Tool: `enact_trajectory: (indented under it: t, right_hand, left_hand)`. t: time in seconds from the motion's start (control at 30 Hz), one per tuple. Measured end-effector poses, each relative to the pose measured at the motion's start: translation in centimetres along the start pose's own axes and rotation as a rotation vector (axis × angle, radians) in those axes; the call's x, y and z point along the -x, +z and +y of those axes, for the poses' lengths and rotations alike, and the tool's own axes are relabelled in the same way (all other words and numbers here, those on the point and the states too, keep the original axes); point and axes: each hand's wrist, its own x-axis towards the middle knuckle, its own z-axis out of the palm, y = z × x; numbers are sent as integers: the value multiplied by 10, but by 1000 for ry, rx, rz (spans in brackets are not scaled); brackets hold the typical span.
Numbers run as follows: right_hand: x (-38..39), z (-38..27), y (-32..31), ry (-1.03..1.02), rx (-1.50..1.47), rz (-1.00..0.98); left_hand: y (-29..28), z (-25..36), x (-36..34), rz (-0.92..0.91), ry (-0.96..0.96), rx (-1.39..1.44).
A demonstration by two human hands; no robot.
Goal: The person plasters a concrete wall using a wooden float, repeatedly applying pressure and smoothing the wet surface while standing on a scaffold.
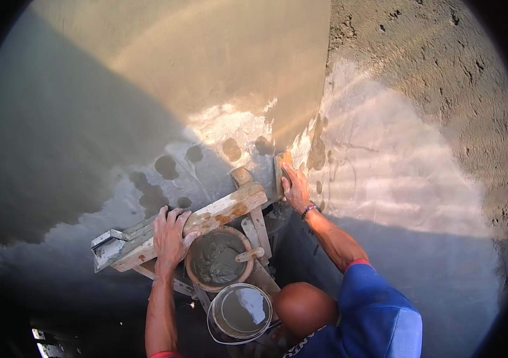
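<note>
Wood, by its look, makes up the narrow plastering float (pixel 278 177) near the centre of the frame, set up close to the inside corner where the two plastered walls (pixel 379 137) meet. The right hand (pixel 297 192) is closed around its back, fingers curled toward the upper left; the far side of the grip is hidden, so I cannot tell how the thumb sits. The float should be light and stiff, sturdy rather than fragile, though a wet face would likely drag on plaster and a damp grip could turn slippery; the middle of its back looks the best hold, keeping fingertips off the working face. At left of centre the left hand (pixel 170 240) lies palm down with fingers loosely spread over the timber beam (pixel 224 210), holding nothing loose. That beam looks heavy and rigid, splashed with mortar, so splinters and grit are probable along its edges. Just below it sits a round tub (pixel 248 241) of grey mortar (pixel 217 259), which looks soft, dense and sticky, and below that, at bottom centre, a pail (pixel 212 325) of cloudy liquid, best lifted by its rim or wire handle.
</note>
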Motion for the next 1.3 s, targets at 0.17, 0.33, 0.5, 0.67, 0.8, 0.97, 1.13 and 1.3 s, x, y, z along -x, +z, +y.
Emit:
enact_trajectory:
  t: [0.17, 0.33, 0.5, 0.67, 0.8, 0.97, 1.13, 1.3]
  right_hand:
    - [-144, -95, -128, -238, -49, 344]
    - [-303, -194, -235, -401, 78, 626]
    - [-293, -132, -197, -275, 162, 449]
    - [-135, -24, -83, -21, 12, 326]
    - [6, 70, -32, 242, 22, 23]
    - [-3, -22, -76, 120, -112, 76]
    - [-54, -57, -143, 101, -535, 111]
    - [-93, -67, -206, 32, -426, 95]
  left_hand:
    - [-1, -4, 5, -10, -19, 12]
    - [0, -2, 5, -7, -10, 23]
    - [-1, 2, 6, -3, -20, 12]
    - [1, 1, 3, -7, -14, 34]
    - [8, 4, -4, 12, 31, 55]
    - [-1, -7, 9, 0, -12, 45]
    - [3, -5, 6, 23, 4, 54]
    - [4, -7, 8, 25, 10, 46]
